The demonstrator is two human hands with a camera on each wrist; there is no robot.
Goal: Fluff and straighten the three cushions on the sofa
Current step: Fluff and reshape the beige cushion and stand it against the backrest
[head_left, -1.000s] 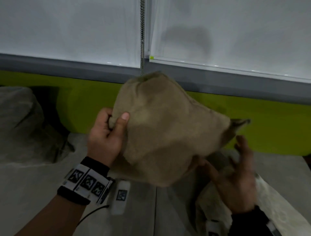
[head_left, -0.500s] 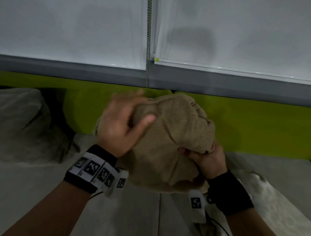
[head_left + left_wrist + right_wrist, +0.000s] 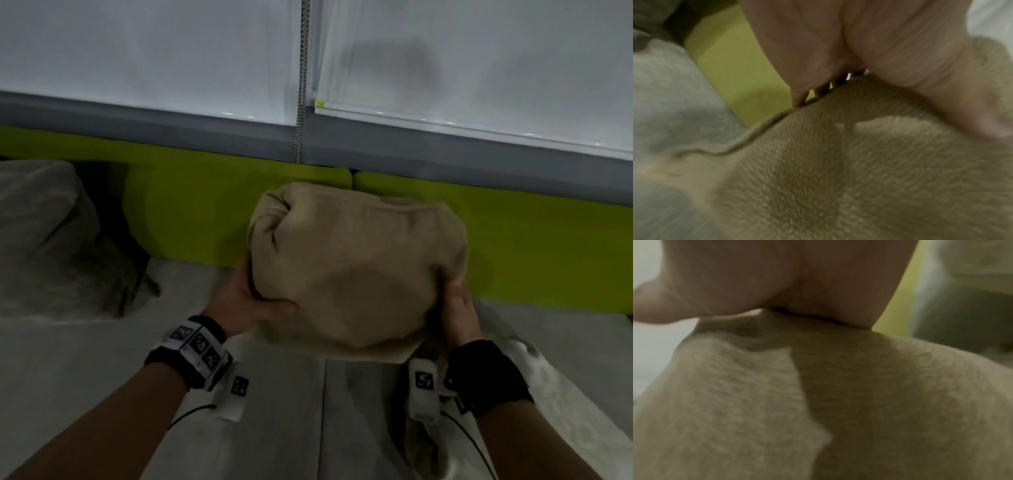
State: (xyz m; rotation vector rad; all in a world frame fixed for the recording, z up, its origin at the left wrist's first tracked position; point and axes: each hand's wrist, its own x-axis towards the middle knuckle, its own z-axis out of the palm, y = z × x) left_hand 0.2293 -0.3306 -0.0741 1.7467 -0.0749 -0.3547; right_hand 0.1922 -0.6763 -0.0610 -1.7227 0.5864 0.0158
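A plump tan cushion (image 3: 356, 270) is held between both hands in front of the sofa's green backrest (image 3: 191, 205), above the grey seat (image 3: 102, 356). My left hand (image 3: 250, 301) grips its left side, thumb on the front, fingers behind. My right hand (image 3: 455, 308) grips its right side. The tan cushion (image 3: 849, 178) fills the left wrist view under my left hand (image 3: 838, 48); its fuzzy fabric (image 3: 818, 402) fills the right wrist view below my right hand (image 3: 787, 280). A grey cushion (image 3: 48, 240) leans at the far left. A pale cushion (image 3: 534, 383) lies under my right forearm.
White roller blinds (image 3: 154, 58) and a bead chain (image 3: 301, 85) hang behind the sofa above a grey sill (image 3: 171, 126). A seam (image 3: 323, 418) splits the grey seat into two pads.
The tan cushion has gone from held up and tilted, to squeezed between the hands, to plumped and level. My left hand moved from its top to its left side; my right hand now grips its right side.
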